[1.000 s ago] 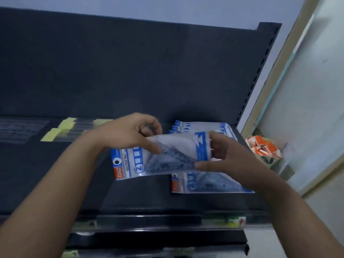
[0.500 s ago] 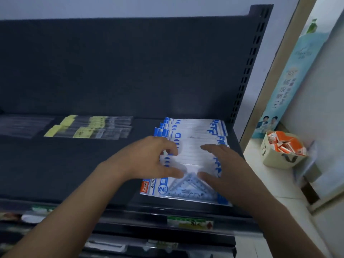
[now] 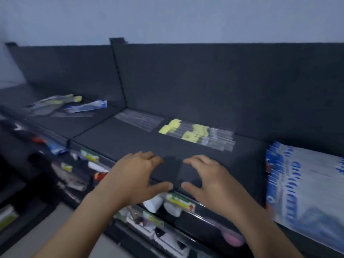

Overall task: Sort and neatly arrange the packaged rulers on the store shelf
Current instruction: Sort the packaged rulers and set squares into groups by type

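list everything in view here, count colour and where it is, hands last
blue-and-white ruler packs: one overlapping row, number unclear, blue and white, shelf's right end
yellow-labelled clear packs: one group, clear with yellow, middle back
plain clear packs: one group, clear, just left of those
loose packs: one untidy pile, clear, yellow, blue, far left section
shelf: one, dark grey
lower-shelf goods: several, mixed colours, blurred, below front edge
left hand, right hand: two, empty, over shelf front
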A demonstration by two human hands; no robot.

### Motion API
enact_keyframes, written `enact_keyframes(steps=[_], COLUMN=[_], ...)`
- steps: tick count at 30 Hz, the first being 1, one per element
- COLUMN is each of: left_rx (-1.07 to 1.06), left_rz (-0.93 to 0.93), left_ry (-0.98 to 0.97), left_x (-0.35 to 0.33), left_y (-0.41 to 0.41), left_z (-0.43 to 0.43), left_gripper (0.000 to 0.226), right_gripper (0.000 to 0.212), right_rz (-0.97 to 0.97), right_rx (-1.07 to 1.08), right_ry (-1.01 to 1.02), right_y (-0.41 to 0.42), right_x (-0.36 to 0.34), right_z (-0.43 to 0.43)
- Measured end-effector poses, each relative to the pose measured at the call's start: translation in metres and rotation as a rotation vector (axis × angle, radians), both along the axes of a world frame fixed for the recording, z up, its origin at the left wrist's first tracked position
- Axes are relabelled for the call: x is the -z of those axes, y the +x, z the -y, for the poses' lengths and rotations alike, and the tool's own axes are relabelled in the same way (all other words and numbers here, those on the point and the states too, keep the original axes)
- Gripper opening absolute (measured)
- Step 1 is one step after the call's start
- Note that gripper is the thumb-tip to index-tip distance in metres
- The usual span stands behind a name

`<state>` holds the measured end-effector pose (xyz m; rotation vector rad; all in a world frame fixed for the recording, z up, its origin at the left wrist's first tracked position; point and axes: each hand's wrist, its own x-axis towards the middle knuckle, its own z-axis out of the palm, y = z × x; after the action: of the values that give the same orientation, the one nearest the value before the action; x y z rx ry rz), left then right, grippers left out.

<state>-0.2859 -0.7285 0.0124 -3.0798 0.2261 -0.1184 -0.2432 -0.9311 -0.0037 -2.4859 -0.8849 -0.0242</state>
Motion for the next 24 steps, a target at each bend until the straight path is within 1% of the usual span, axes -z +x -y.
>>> enact_keyframes(steps=[4,9,12,16,20,24], left_rx=[-0.130,-0.287,-0.363,-0.418,-0.444,-0.442], left_rz=[0.012,0.031,0.034,0.038,0.044,0.014], left_ry=[0.011,0.063,0.084,0.066,0.059,0.062], left_x=[0.003,0.005,0.003,0.004,0.017,0.036], left_y=[-0.027,-0.055,-0.061,-0.057,-0.040,-0.010], left_z=[-0.107,-0.243,-0.312,-0.386,-0.442,-0.494], left_gripper=[0.081,0.082,0.080,0.083,0.081,0.073], right_gripper=[0.053,0.051,0.047,0.048,0.044,0.041], right_rz=[0.020,0.105,0.114,0.111,0.107,0.073], right_rx=[-0.053,-0.064,-0.081,-0.120,-0.148,-0.197], right_ry=[0.006,-0.123,-0.135,-0.160,-0.173,-0.102], right_y=[-0.005,-0.013,-0.016,-0.007,0.018,0.050], right_x=[0.006,0.014,0.013,0.009,0.011,0.027], right_z=[-0.111,-0.249,-0.310,-0.379,-0.445,-0.517])
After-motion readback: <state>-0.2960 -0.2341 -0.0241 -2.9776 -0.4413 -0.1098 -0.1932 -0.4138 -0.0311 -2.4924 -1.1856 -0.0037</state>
